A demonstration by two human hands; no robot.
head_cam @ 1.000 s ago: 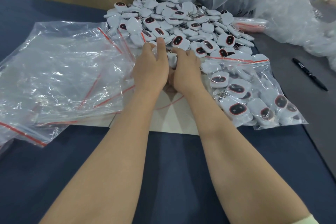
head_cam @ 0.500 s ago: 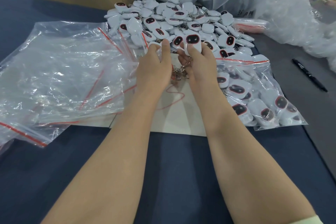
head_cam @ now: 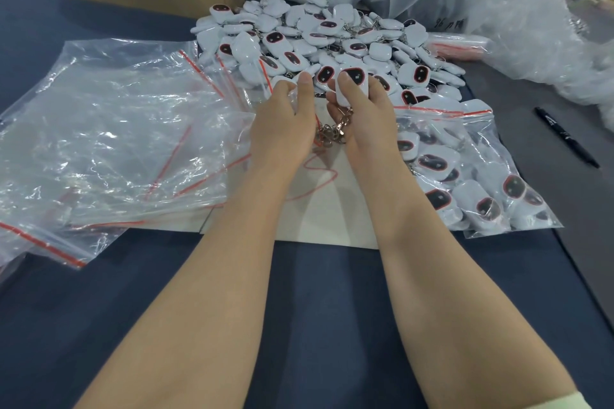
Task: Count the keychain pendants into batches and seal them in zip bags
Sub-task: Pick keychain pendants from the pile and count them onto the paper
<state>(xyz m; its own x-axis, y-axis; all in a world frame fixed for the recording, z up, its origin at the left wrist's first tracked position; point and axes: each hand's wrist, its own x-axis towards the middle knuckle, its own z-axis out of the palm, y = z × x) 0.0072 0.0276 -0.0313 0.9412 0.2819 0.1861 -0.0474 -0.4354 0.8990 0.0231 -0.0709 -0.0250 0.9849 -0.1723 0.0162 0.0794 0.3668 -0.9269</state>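
Head view: batch count under way, one bag filled, plenty to go.
Over the table's (head_cam: 299,292) middle the right hand (head_cam: 362,109) grips a pendant (head_cam: 353,85); the left hand (head_cam: 282,123) curls alongside, hold unclear. The loose pile (head_cam: 332,33) sits toward the far edge, the filled zip bag (head_cam: 465,176) right, the empty zip bags (head_cam: 116,129) left.

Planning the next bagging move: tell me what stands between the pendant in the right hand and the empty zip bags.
Only the left hand, which sits directly between the pendant in the right hand and the empty zip bags to its left.
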